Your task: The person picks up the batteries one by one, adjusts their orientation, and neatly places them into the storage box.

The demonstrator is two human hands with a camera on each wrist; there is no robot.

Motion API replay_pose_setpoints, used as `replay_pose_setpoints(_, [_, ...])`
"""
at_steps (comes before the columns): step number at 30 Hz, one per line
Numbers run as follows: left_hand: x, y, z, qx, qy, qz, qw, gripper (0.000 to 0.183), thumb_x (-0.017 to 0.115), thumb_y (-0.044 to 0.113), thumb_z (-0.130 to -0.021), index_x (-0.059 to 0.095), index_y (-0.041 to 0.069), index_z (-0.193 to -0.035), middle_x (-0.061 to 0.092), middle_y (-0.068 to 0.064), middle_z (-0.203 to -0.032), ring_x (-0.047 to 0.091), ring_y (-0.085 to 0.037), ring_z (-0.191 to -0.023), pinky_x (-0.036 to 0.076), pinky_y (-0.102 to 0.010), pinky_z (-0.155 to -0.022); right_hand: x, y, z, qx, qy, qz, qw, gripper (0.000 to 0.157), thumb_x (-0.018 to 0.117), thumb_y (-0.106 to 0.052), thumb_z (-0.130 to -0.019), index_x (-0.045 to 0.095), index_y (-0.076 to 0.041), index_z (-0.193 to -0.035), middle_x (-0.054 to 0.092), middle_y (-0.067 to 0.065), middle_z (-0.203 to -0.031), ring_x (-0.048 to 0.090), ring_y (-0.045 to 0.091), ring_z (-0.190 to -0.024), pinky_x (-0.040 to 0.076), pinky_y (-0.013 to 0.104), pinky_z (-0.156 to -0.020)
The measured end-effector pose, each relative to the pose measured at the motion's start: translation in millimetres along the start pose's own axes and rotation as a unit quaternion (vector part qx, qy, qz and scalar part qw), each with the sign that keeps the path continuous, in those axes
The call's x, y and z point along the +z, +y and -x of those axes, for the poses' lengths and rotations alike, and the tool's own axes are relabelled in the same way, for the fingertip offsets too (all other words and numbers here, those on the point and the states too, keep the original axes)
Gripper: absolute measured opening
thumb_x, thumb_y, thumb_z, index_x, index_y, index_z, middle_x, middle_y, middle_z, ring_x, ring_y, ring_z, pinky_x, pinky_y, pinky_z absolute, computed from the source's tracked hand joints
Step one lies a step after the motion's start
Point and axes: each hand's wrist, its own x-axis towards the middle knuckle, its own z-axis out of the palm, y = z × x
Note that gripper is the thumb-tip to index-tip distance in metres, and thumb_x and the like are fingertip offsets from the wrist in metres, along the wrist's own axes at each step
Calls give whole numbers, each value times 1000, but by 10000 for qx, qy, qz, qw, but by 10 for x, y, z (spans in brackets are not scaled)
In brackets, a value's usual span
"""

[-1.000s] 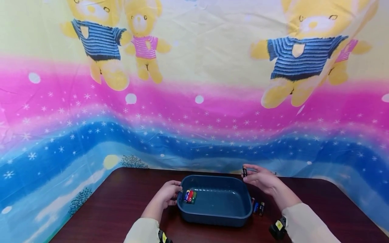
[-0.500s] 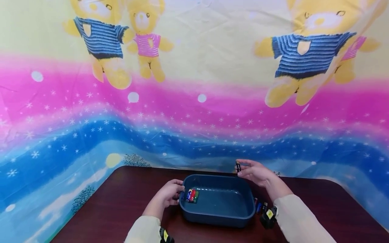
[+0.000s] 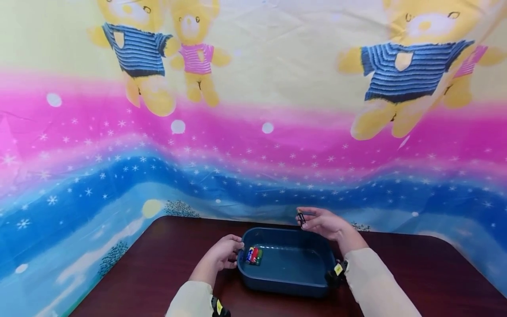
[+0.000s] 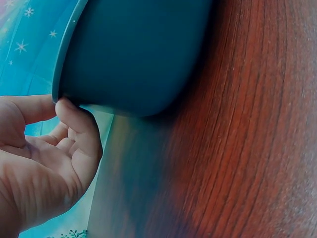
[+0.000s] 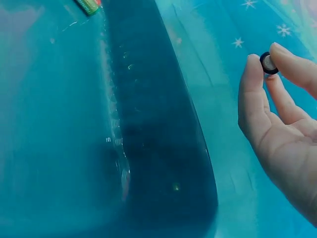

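A dark blue-grey rectangular tub (image 3: 285,288) stands on the table. My left hand (image 3: 225,253) pinches its left rim between thumb and finger, seen close up in the left wrist view. Above the tub's far edge, my right hand (image 3: 326,223) holds a black battery (image 3: 301,218) between thumb and fingertips; in the right wrist view the round end of this battery (image 5: 269,63) faces the camera. Inside the tub at the left, several batteries (image 3: 254,256) in blue, red and green lie side by side. A green one (image 5: 88,6) shows at the top of the right wrist view.
The dark red-brown wooden table (image 3: 178,240) has rounded far corners. Behind it hangs a printed cloth (image 3: 253,154) with bears and snowflakes. A black wrist camera (image 3: 336,274) on the right forearm overlaps the tub's right side, where the spot beyond is hidden.
My right hand has moved left with the black battery, from the tub's far right corner to over its far edge. The left hand keeps its hold on the rim.
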Motion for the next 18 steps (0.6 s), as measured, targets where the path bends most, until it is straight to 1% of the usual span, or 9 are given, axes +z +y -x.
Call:
replay_pose_setpoints(2, [7, -6, -4, 5, -8, 15, 10000, 25, 51, 14, -94, 47, 3, -116, 53, -19, -100, 51, -22, -74, 48, -27, -57, -12, 32, -35, -30, -36, -33, 10000, 72, 59, 9, -83, 21, 6, -143, 51, 16, -125, 57, 18, -104, 46, 33, -91])
replay_pose_setpoints(6, [-1, -14, 5, -42, 8, 0, 10000, 25, 51, 15, -94, 47, 2, -115, 53, -19, -99, 51, -23, -75, 48, -27, -57, -10, 100, -135, -123, -290, -48, 9995, 71, 59, 10, -83, 21, 7, -142, 52, 17, -123, 57, 19, -104, 46, 33, -90])
replay_pose_setpoints(11, [-7, -18, 28, -66, 25, -38, 10000, 25, 50, 14, -94, 46, 1, -116, 53, -20, -99, 51, -24, -75, 49, -27, -57, 2, 176, -245, -223, -541, 84, 9983, 70, 60, 9, -82, 23, 7, -142, 54, 13, -119, 55, 23, -108, 46, 33, -90])
replay_pose_setpoints(16, [11, -1, 29, 6, -22, -36, 10000, 24, 50, 14, -95, 45, 1, -115, 52, -20, -99, 51, -24, -74, 49, -27, -57, 26, 234, -284, -182, -391, 63, 9991, 75, 63, 11, -77, 24, 7, -140, 54, 16, -117, 54, 29, -109, 48, 34, -88])
replay_pose_setpoints(18, [19, 11, 24, 15, -31, -55, 10000, 23, 50, 14, -95, 46, 2, -113, 52, -20, -99, 50, -23, -73, 49, -27, -56, 38, 249, -285, -184, -290, 56, 9994, 76, 64, 11, -75, 24, 8, -140, 55, 17, -116, 55, 30, -107, 48, 35, -87])
